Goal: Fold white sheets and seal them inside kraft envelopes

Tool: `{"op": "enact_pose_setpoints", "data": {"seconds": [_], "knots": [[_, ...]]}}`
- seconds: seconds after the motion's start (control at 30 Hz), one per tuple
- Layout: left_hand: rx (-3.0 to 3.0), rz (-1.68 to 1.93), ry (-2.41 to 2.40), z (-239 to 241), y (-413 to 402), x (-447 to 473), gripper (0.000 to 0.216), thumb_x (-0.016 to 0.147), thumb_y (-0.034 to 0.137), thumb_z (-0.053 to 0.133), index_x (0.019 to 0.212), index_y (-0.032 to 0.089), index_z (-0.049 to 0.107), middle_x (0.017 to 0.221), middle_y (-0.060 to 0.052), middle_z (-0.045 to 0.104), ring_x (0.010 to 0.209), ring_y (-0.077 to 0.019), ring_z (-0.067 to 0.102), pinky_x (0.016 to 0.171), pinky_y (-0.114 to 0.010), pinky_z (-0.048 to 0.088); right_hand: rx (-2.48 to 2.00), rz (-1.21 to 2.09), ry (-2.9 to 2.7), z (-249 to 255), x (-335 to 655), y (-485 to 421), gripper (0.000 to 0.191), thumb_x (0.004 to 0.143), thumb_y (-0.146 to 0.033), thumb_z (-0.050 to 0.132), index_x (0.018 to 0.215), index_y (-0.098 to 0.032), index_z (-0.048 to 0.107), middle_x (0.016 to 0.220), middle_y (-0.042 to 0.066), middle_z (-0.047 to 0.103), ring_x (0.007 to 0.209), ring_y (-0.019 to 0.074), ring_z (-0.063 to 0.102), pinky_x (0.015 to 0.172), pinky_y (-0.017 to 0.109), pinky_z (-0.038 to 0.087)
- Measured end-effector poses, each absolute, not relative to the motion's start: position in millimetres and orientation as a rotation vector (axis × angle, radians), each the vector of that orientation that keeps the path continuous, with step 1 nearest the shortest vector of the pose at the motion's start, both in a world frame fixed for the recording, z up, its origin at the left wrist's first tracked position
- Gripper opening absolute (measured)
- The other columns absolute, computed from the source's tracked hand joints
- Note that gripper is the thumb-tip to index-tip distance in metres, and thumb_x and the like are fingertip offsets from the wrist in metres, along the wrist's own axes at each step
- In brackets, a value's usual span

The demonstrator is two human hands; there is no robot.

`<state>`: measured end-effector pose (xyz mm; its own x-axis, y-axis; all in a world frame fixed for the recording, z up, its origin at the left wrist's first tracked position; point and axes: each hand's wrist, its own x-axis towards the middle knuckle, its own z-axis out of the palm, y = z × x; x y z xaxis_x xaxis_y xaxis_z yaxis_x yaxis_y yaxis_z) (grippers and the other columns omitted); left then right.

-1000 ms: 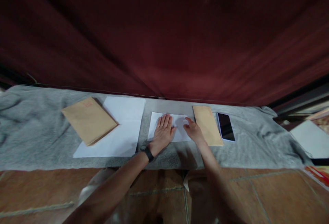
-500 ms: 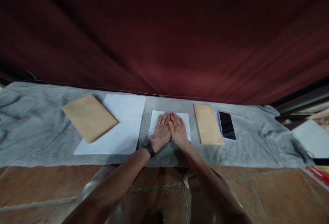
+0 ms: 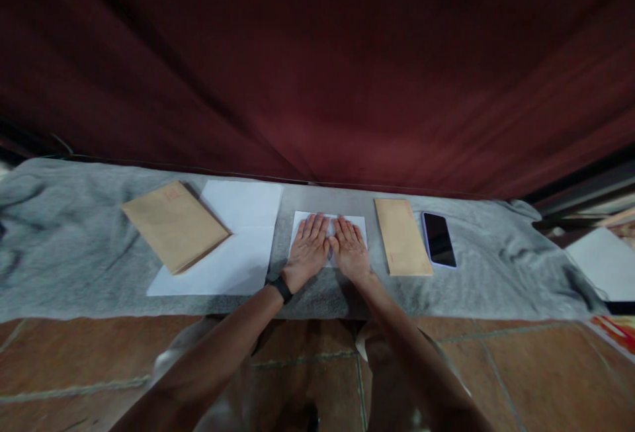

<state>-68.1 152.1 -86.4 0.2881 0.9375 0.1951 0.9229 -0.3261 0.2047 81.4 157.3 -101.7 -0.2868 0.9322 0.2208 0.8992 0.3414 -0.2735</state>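
The long worktop (image 3: 496,260) is draped in grey cloth, wrinkled toward its left and right ends. Beyond its far edge, a dark red fabric-like backdrop (image 3: 317,75) spans the view, crossed by diagonal creases. Past the near edge lies a floor of brownish-orange tiles (image 3: 560,379) with paler grout (image 3: 74,390). Light is dim; the red looks brightest near the middle of the far edge.

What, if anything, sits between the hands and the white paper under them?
Nothing visible: the left hand and right hand lie side by side, palms down, on the white paper. Whatever is directly beneath the palms is hidden.
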Motion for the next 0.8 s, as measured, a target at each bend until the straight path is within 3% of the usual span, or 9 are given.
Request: {"op": "enact_pose_setpoints", "data": {"seconds": [0.37,0.6,0.8], "knots": [[2.421,0.454,1.926,-89,145,-81,0.067,0.103,0.043,0.035,0.157,0.003,0.031,0.163,-0.020,0.034,0.155,-0.0286,0.024,0.126,-0.047,0.022,-1.674,0.077,-2.228,-107,110,158,0.063,0.106,-0.042,0.037,0.155,-0.002,0.035,0.161,0.022,0.036,0.151,0.0306,0.032,0.123,0.050,0.027],[2.410,0.471,1.922,-89,143,-93,0.064,0.103,0.039,0.034,0.156,0.004,0.034,0.161,-0.019,0.036,0.154,-0.0281,0.026,0.126,-0.048,0.022,-1.751,0.108,-2.194,-100,114,159,0.062,0.105,-0.038,0.039,0.152,0.003,0.039,0.159,0.026,0.037,0.150,0.0337,0.035,0.123,0.051,0.026],[2.510,0.531,1.848,-78,144,-83,0.059,0.101,0.024,0.031,0.156,0.004,0.034,0.164,-0.017,0.033,0.155,-0.0265,0.022,0.128,-0.048,0.017,-1.643,0.197,-2.235,-85,88,162,0.054,0.106,-0.031,0.031,0.156,-0.011,0.039,0.163,0.014,0.035,0.152,0.0285,0.032,0.124,0.052,0.025]]}}
